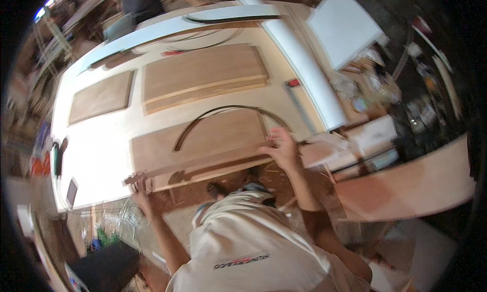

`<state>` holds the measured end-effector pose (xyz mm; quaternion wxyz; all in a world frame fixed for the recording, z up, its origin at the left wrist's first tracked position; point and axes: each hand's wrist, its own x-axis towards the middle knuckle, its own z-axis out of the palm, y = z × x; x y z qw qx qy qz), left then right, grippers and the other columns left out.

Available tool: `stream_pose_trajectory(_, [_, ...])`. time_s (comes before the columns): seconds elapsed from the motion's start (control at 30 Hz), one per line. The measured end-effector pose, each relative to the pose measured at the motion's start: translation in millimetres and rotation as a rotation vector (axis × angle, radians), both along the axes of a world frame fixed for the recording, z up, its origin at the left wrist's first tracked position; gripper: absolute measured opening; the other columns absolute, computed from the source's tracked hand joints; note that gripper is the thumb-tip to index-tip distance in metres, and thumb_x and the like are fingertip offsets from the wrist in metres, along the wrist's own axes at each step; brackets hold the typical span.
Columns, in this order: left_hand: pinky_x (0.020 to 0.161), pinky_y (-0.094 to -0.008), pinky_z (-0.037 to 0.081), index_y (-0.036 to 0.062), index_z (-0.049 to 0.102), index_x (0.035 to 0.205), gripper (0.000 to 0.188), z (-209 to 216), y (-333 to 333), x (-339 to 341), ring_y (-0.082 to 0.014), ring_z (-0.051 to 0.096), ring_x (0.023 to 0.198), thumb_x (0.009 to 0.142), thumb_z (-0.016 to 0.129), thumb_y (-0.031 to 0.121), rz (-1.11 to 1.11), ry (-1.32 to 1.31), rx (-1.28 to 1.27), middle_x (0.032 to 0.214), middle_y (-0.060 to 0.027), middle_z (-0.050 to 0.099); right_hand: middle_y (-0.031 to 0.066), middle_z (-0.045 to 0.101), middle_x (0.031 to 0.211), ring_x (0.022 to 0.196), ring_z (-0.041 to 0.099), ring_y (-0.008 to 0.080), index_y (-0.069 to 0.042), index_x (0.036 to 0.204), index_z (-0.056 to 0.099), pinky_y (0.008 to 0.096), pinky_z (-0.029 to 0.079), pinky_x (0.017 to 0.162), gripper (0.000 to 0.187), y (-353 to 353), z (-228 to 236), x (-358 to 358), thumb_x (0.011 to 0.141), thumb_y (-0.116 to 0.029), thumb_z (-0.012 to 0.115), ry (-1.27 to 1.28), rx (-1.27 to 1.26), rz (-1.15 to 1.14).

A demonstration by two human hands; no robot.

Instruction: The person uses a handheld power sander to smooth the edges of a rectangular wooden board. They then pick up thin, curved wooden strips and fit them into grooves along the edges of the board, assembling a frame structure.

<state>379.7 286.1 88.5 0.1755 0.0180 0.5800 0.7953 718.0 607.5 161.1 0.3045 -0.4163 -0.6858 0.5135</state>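
A long, narrow wooden board [203, 161] lies between my hands, slightly blurred, above the near edge of the table. My left hand [143, 184] is closed around its left end. At the right end, my right hand [282, 149] has the board between thumb and fingers. A thin dark brown strip, like edge banding [203, 117], arches up behind the board and comes down near my right fingers. Whether the strip touches those fingers or joins the board, I cannot tell. Underneath lies a flat brown wooden panel [152, 147], partly covered by the board.
Stacked brown panels [203, 69] and a smaller panel [101, 97] lie farther back on the pale table [96, 155]. A long white panel [177, 25] spans the far side. A white roll [304, 74] lies at right, beside a curved wooden piece [406, 188].
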Motion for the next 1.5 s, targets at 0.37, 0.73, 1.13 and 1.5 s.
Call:
stream_pose_trajectory(0.37, [0.049, -0.0235, 0.049, -0.0057, 0.062, 0.093, 0.030, -65.1, 12.6, 19.5, -0.0117, 0.063, 0.054, 0.085, 0.077, 0.019, 0.149, 0.086, -0.593, 0.075, -0.0074, 0.067, 0.0183, 0.069, 0.105, 0.095, 0.067, 0.0253, 0.006, 0.110, 0.065, 0.0342, 0.054, 0.085, 0.036, 11.1, -149.6, 47.7, 0.078, -0.005, 0.079, -0.313, -0.042, -0.312])
stream_pose_trajectory(0.73, [0.061, -0.0261, 0.052, -0.0067, 0.061, 0.112, 0.044, -54.6, 4.2, 16.6, -0.0119, 0.064, 0.068, 0.080, 0.081, 0.016, 0.233, 0.169, -0.634, 0.079, -0.0072, 0.069, 0.0195, 0.071, 0.104, 0.096, 0.068, 0.0275, 0.005, 0.108, 0.069, 0.0374, 0.053, 0.088, 0.034, 0.5, -131.8, 40.4, 0.080, -0.009, 0.078, -0.400, -0.141, -0.272])
stream_pose_trajectory(1.13, [0.064, -0.0270, 0.050, -0.0014, 0.061, 0.104, 0.034, -88.7, -17.9, -10.3, -0.0117, 0.057, 0.075, 0.084, 0.079, 0.020, 0.117, 0.166, -0.601, 0.087, -0.0041, 0.061, 0.0111, 0.070, 0.086, 0.081, 0.066, 0.0178, 0.003, 0.099, 0.067, 0.0332, 0.052, 0.071, 0.025, 20.3, -147.8, 62.2, 0.080, -0.008, 0.077, -0.181, 0.077, -0.217])
stream_pose_trajectory(1.5, [0.074, -0.0275, 0.053, 0.0085, 0.035, 0.148, 0.060, 66.8, 174.4, 40.1, -0.0105, 0.058, 0.077, 0.097, 0.064, 0.018, -0.429, 0.264, -0.120, 0.105, -0.0060, 0.064, 0.0023, 0.061, 0.081, 0.068, 0.056, 0.0096, -0.001, 0.094, 0.060, 0.0231, 0.047, 0.066, 0.007, 142.3, -25.0, 174.8, 0.091, 0.005, 0.057, 0.075, 0.324, -0.482])
